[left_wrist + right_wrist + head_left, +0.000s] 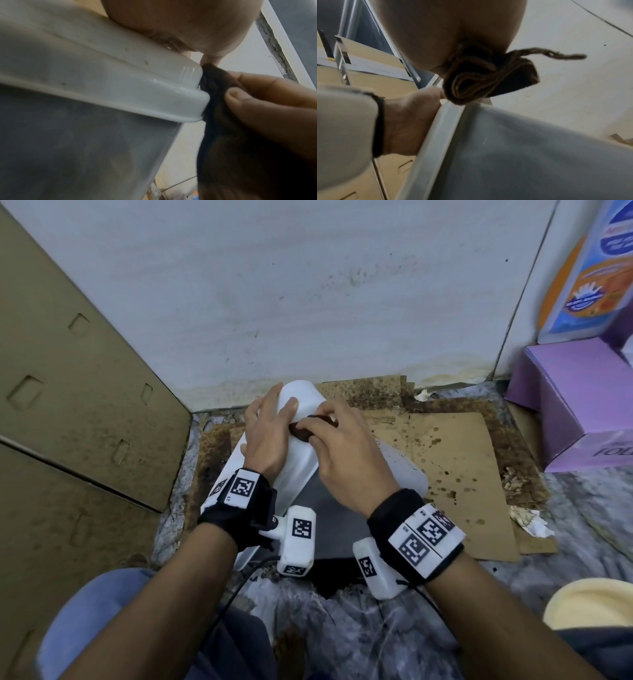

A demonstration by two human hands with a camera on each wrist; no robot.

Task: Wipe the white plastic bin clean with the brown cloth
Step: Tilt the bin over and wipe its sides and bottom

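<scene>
The white plastic bin lies tipped on its side on stained cardboard, its grey inside facing right. My left hand rests flat on the bin's upper wall with fingers spread, steadying it. My right hand pinches the bunched brown cloth and presses it against the bin near the rim. In the left wrist view the cloth sits at the rounded rim corner, held by right-hand fingers. In the right wrist view the folded cloth touches the rim, a loose thread trailing; the left hand lies alongside.
Tall cardboard boxes stand close on the left and a white wall is just behind the bin. A purple box and a printed carton are at right. Spotted cardboard and crumpled paper lie on the floor.
</scene>
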